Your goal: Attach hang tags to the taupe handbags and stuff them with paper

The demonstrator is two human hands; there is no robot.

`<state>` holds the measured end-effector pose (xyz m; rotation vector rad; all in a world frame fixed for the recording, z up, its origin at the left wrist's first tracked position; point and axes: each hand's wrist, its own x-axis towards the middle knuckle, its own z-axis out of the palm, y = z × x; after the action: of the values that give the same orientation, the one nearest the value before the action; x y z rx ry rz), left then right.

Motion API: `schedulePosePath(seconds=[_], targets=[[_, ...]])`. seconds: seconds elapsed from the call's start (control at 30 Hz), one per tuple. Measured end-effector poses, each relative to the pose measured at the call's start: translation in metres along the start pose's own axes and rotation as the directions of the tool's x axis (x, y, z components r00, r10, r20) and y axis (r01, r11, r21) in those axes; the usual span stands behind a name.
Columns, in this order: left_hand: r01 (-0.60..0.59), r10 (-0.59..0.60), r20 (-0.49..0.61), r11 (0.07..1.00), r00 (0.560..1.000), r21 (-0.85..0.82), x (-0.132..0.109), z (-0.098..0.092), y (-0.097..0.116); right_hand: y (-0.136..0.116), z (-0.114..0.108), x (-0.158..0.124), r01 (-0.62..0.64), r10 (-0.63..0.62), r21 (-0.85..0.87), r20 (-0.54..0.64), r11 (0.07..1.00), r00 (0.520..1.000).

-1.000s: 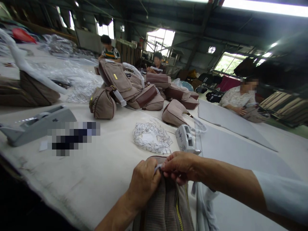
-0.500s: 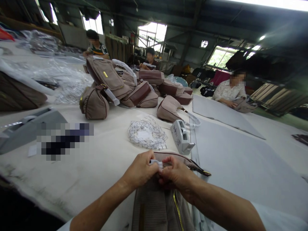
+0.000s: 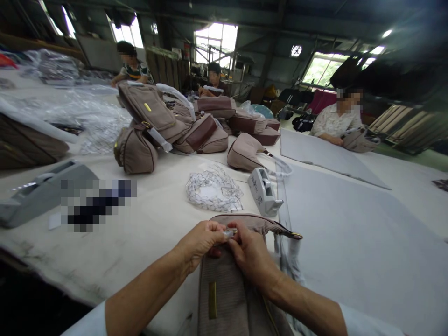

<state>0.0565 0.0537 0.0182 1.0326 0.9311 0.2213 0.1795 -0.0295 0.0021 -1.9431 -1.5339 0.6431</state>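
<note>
A taupe ribbed handbag (image 3: 226,294) with a gold plate on its front lies before me on the table. Over its upper part, the fingertips of my left hand (image 3: 201,242) pinch a small piece of white wrapping (image 3: 228,234) with a bit of metal at its end. My right hand (image 3: 254,256) is closed on the other end of the same piece, thumb and forefinger together. Beyond my hands the bag's dark-edged opening runs right to a gold fitting (image 3: 297,236), with a white-wrapped strap below it. My fingers partly cover the wrapping.
A grey tape dispenser (image 3: 264,193) and a ring of patterned white strips (image 3: 213,189) stand just beyond the bag. Another dispenser (image 3: 49,191) is at left. Several taupe bags (image 3: 150,112) are piled behind. Grey sheets (image 3: 350,224) cover the right. Co-workers sit across the table.
The white piece is now more tightly covered by my fingers, and metal shows at its end. My right forearm has dropped lower. The bag's gold front plate shows more clearly.
</note>
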Motion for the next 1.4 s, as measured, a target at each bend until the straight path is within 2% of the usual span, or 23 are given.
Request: schedulePosePath(seconds=[0.1,0.27,0.4,0.47,0.5,0.53,0.6,0.67,0.7,0.8,0.9,0.97,1.0,1.1,1.17,1.23,1.3,1.4], targets=[[0.003,-0.003,0.007,0.999,1.000,-0.049,0.003,-0.001,-0.003,-0.001,0.001,0.000,0.065,-0.069,-0.240,-0.010,0.969,0.998],[0.002,0.004,0.043,0.990,0.999,-0.140,0.004,0.000,-0.007,-0.006,0.003,0.007,0.065,-0.045,-0.549,0.050,0.833,0.998],[-0.025,0.031,0.031,0.986,0.999,-0.164,0.002,0.006,-0.011,-0.009,0.008,0.015,0.053,-0.043,-0.543,0.030,0.838,0.999],[-0.108,0.106,-0.027,0.990,0.994,-0.093,-0.001,0.011,-0.016,-0.010,0.005,0.017,0.025,-0.021,-0.532,0.014,0.846,1.000],[-0.182,0.181,-0.073,0.983,0.981,-0.012,-0.003,0.013,-0.019,-0.009,0.001,0.018,0.021,-0.009,-0.533,0.026,0.846,1.000],[-0.269,0.280,-0.122,0.958,0.952,0.101,-0.005,0.014,-0.023,-0.009,-0.006,0.019,0.040,-0.005,-0.522,0.067,0.852,0.998],[-0.424,0.506,-0.170,0.830,0.846,0.363,-0.009,0.016,-0.032,-0.007,-0.026,0.022,0.129,-0.031,-0.415,0.235,0.900,0.971],[-0.499,0.673,-0.147,0.660,0.725,0.561,-0.012,0.016,-0.041,-0.004,-0.048,0.028,0.205,-0.107,-0.216,0.395,0.955,0.912],[-0.507,0.720,-0.130,0.592,0.681,0.626,-0.013,0.015,-0.045,-0.003,-0.058,0.033,0.227,-0.149,-0.131,0.438,0.965,0.887],[-0.482,0.778,-0.097,0.476,0.620,0.736,-0.013,0.014,-0.055,-0.003,-0.073,0.053,0.309,-0.242,-0.052,0.501,0.950,0.831],[-0.472,0.801,-0.077,0.424,0.594,0.773,-0.011,0.014,-0.059,-0.005,-0.066,0.070,0.433,-0.343,0.004,0.617,0.902,0.709],[-0.464,0.795,-0.072,0.421,0.602,0.779,-0.011,0.015,-0.058,-0.006,-0.057,0.077,0.462,-0.387,0.067,0.660,0.884,0.644],[-0.459,0.787,-0.075,0.431,0.612,0.777,-0.012,0.016,-0.057,-0.005,-0.054,0.078,0.468,-0.405,0.093,0.663,0.879,0.629],[-0.482,0.767,-0.098,0.491,0.634,0.725,-0.014,0.015,-0.050,-0.002,-0.048,0.078,0.494,-0.474,0.163,0.634,0.854,0.611],[-0.500,0.728,-0.129,0.577,0.673,0.646,-0.016,0.012,-0.043,0.000,-0.047,0.075,0.530,-0.519,0.176,0.593,0.829,0.616],[-0.485,0.636,-0.158,0.704,0.755,0.518,-0.017,0.006,-0.036,0.000,-0.046,0.070,0.552,-0.534,0.145,0.537,0.821,0.653],[-0.432,0.516,-0.162,0.821,0.841,0.372,-0.016,0.000,-0.030,0.001,-0.043,0.064,0.542,-0.524,0.109,0.465,0.834,0.714],[-0.332,0.350,-0.152,0.934,0.924,0.130,-0.010,-0.006,-0.029,0.003,-0.034,0.053,0.544,-0.520,0.037,0.351,0.839,0.779]])
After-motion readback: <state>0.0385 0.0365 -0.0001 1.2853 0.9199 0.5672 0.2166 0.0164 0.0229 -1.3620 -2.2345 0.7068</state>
